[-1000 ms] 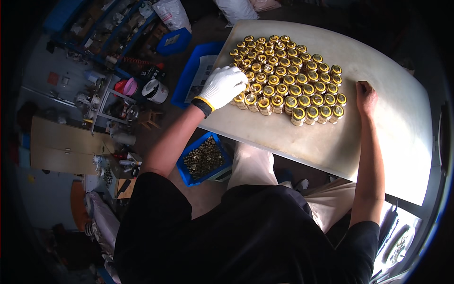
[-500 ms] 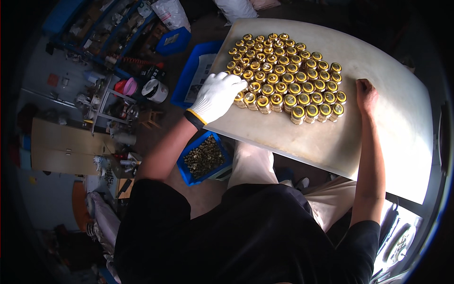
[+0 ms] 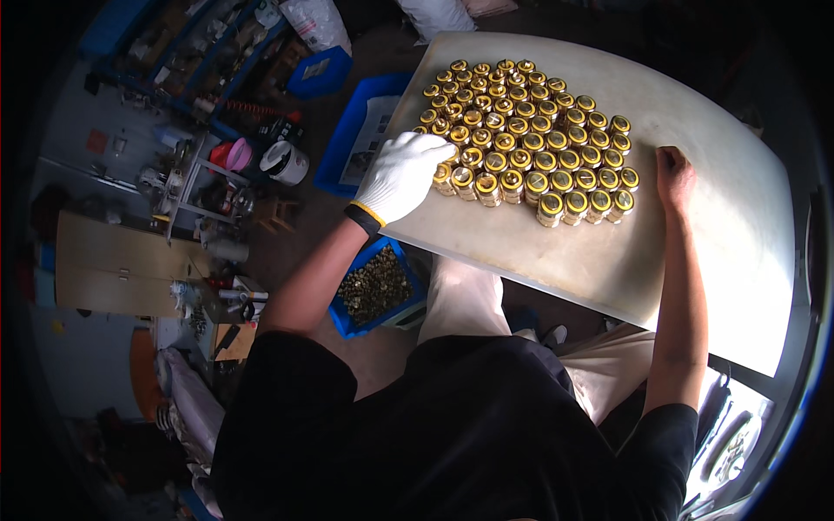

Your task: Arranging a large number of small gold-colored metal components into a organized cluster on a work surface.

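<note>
Many gold-coloured brass cylinders [image 3: 546,160] stand upright in close rows on the pale table. Their round tops show yellow rims, and small metal pieces sit on several of them. At the left edge of this group is my left hand [image 3: 408,167], in a white knit glove with a yellow-edged cuff. Its fingers are bent together over the nearest cylinders; what they pinch, if anything, is hidden. My bare right hand [image 3: 675,176] rests as a loose fist on the table, right of the cylinders and apart from them. Nothing shows in it.
The pale table [image 3: 721,252] has a curved far edge. Below its left front edge sits a blue bin [image 3: 345,323] of small metal parts. A larger blue tray [image 3: 330,165] stands beyond the left edge. Shelving [image 3: 200,61] and a white bucket [image 3: 285,163] are farther left.
My left hand stays by the left cylinders, its fingers slightly shifted and its forearm a little to the right. My right fist holds its place. The whole view has shifted slightly.
</note>
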Motion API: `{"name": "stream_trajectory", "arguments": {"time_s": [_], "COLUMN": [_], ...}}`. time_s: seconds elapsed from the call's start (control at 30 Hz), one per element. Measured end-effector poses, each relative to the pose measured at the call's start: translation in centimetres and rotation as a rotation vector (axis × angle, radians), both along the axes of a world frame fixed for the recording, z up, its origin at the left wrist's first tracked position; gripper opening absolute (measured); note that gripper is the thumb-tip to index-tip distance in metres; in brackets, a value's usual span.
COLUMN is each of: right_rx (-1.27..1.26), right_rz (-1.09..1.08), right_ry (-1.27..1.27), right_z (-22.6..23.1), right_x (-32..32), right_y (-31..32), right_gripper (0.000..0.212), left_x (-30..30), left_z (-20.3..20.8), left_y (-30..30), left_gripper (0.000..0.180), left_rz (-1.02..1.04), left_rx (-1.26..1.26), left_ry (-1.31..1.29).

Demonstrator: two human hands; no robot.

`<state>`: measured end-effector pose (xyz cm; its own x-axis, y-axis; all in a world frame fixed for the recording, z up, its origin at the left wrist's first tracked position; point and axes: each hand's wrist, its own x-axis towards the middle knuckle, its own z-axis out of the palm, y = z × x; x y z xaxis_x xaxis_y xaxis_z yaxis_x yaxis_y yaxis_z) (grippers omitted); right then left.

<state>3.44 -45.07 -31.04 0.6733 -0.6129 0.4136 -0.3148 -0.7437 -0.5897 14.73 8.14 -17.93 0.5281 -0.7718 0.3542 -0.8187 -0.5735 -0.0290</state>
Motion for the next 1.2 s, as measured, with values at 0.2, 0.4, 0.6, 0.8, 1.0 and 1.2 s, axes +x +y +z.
{"name": "stream_trajectory", "arguments": {"time_s": [0.2,0.4,0.6,0.8,1.0,1.2], "right_rx": [0.003,0.026,-0.027,-0.035,0.008,-0.009], "right_rz": [-0.001,-0.011,0.006,-0.006,-0.001,-0.021], "right_ry": [-0.002,-0.012,-0.019,0.001,0.011,0.032], "right_z": [0.0,-0.5,-0.7,-0.7,-0.2,0.2], "right_x": [-0.1,0.4,0.2,0.3,-0.1,0.0], "right_y": [0.0,-0.4,-0.8,-0.6,-0.3,0.0], "right_gripper": [0.030,0.027,0.031,0.031,0.028,0.029], "left_x": [0.1,-2.2,-4.6,-2.5,-2.3,-2.9], "left_z": [0.9,1.4,-0.7,-0.4,-1.8,-2.1], "left_y": [0.6,2.2,1.1,3.0,3.8,3.7], "left_gripper": [0.033,0.029,0.031,0.033,0.037,0.036], "left_rz": [0.009,0.174,0.090,0.201,0.254,0.189], "left_rx": [-0.016,-0.100,0.009,-0.115,-0.127,-0.082], "left_ry": [-0.044,-0.009,-0.092,-0.020,0.087,-0.028]}}
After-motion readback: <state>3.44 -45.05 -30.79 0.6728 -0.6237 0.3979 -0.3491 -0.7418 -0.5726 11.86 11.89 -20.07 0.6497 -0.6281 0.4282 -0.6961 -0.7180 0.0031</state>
